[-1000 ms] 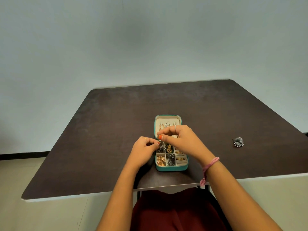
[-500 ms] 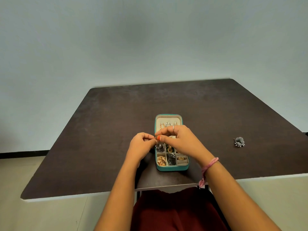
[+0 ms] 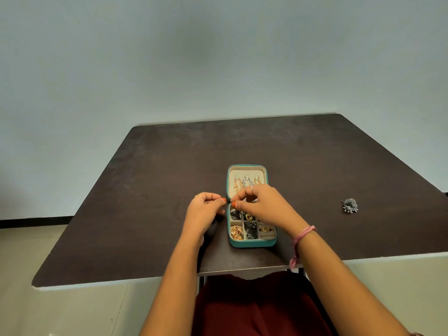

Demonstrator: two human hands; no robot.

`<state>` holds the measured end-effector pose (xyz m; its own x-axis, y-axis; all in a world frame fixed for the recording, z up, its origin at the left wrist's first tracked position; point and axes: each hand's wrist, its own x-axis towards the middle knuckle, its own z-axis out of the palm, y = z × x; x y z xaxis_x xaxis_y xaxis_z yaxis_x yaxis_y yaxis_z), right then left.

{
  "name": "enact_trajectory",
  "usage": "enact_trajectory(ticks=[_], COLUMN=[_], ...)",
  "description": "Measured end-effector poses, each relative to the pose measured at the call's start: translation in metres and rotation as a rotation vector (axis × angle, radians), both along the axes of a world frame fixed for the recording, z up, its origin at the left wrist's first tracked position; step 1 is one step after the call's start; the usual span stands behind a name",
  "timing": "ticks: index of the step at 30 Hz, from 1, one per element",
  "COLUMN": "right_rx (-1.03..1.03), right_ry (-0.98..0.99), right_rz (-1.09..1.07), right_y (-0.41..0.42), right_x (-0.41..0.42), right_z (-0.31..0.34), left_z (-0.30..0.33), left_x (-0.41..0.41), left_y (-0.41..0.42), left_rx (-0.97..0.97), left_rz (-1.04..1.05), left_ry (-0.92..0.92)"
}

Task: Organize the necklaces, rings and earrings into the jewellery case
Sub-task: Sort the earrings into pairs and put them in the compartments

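The teal jewellery case point(image 3: 252, 243) lies open near the table's front edge. Its lid point(image 3: 247, 169) lies flat on the far side with gold and silver necklaces point(image 3: 245, 183) across its cream lining. The tray's compartments hold gold earrings point(image 3: 237, 232), dark pieces point(image 3: 251, 232) and a ring point(image 3: 264, 229). My left hand point(image 3: 206, 210) and my right hand point(image 3: 263, 206) meet fingertip to fingertip at the case's left edge by the hinge. Both pinch something tiny that I cannot make out. A silver earring point(image 3: 350, 206) lies alone on the table to the right.
The dark brown table point(image 3: 157, 190) ends at a pale front edge just before my lap. A pink thread band point(image 3: 303, 235) circles my right wrist. A plain pale wall stands behind the table.
Both hands have drifted a little left and away from the tray, still pinched together. More of the tray's near compartments show now. The case and the lone earring have not moved.
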<state>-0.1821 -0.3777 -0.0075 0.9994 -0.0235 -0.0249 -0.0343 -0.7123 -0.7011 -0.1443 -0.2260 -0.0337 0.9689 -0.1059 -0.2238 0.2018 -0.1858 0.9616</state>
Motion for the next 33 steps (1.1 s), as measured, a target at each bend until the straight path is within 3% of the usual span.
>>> enact_trajectory(ticks=[8, 19, 33], right_rx=[-0.09, 0.09, 0.356], right_ry=[0.06, -0.1, -0.177], right_rz=[-0.013, -0.119, -0.327], right_y=[0.0, -0.052, -0.148], right_x=[0.01, 0.003, -0.035], right_z=[-0.004, 0.023, 0.023], left_z=[0.0, 0.014, 0.051], left_x=[0.002, 0.012, -0.006], left_y=[0.002, -0.005, -0.092], left_rx=[-0.054, -0.169, -0.217], left_rz=[0.0, 0.095, -0.219], left_ry=[0.021, -0.034, -0.147])
